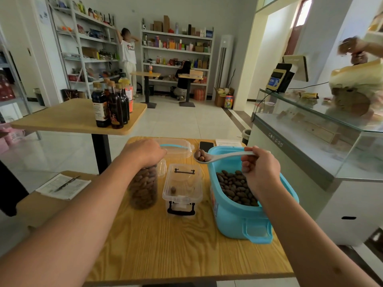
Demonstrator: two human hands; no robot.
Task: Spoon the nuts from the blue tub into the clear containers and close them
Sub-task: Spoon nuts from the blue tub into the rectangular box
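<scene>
1. Head camera view, seen as from beside the person at a wooden table (186, 245). At far left, on a lower surface, lies a sheet of paper (63, 186) with a pen across it.
2. Left hand (145, 152) sits on top of a full clear container (143, 186), a tall one packed with brown nuts. Its fingers curl down over the top and cover it, so whether a lid is under the palm cannot be told. The hand appears to clasp and steady the container.
3. Just to the right stands a second clear container (182, 185), open, with a black clip at its near end. It holds only one nut or so.
4. Behind these two lies a clear lid (176, 148) with a blue band, flat on the table.
5. A white spoon (219, 157), loaded with a few nuts, hovers above and behind the open container, beside the far rim of the blue tub (238, 220).
6. Right hand (259, 168) pinches the spoon's handle, fingers closed around it, above the tub, which still holds many dark nuts.
7. Step in hand, as I judge it: carrying a spoonful to the nearly empty container. Next the spoon must travel left and toward the person, then tip over the opening without spilling.
</scene>
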